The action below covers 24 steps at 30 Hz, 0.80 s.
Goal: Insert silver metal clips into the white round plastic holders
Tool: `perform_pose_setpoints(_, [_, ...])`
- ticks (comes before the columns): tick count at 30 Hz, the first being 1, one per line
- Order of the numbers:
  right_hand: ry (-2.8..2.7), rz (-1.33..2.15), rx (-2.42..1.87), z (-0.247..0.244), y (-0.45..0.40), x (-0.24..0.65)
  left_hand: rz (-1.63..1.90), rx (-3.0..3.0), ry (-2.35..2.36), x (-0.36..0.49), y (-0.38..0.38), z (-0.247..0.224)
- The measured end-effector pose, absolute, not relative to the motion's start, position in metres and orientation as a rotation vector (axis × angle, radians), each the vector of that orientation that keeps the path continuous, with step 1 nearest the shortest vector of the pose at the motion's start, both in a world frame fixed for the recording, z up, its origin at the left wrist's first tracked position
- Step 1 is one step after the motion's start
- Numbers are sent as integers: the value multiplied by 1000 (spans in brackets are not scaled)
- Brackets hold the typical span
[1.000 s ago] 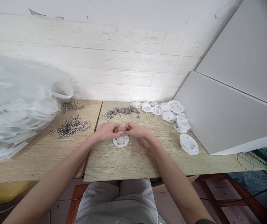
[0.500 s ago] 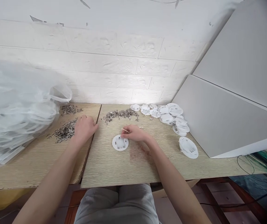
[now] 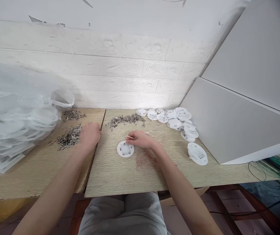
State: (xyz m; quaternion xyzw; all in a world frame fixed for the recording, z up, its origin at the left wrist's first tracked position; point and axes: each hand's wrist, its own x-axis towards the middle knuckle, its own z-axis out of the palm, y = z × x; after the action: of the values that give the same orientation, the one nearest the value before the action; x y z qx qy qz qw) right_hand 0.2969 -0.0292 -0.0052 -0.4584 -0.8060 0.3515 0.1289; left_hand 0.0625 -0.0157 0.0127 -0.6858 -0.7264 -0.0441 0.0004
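Note:
A round white plastic battery-holder plate lies flat on the table, with small metal contacts in its recess. My right hand is closed around a thin pale stick, its fingertips at the plate's upper edge. Left of the table seam, my left hand is beside a heap of small metal contacts. Its fingers are curled together, and whatever they may hold is hidden.
More small metal pieces lie behind the plate. Several white plates are heaped at the back right, and a short stack stands nearer. A clear bag of white parts fills the left. Grey panels stand right.
My left hand has drawn slightly right, away from the metal heap, with its fingers more curled. My right hand stays at the plate with the stick.

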Motion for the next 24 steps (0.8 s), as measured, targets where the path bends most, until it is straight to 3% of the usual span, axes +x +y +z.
perform_pose_setpoints(24, [-2373,987,-1351,-1,-32,296,-251,-2248,-2215,54,-9,10])
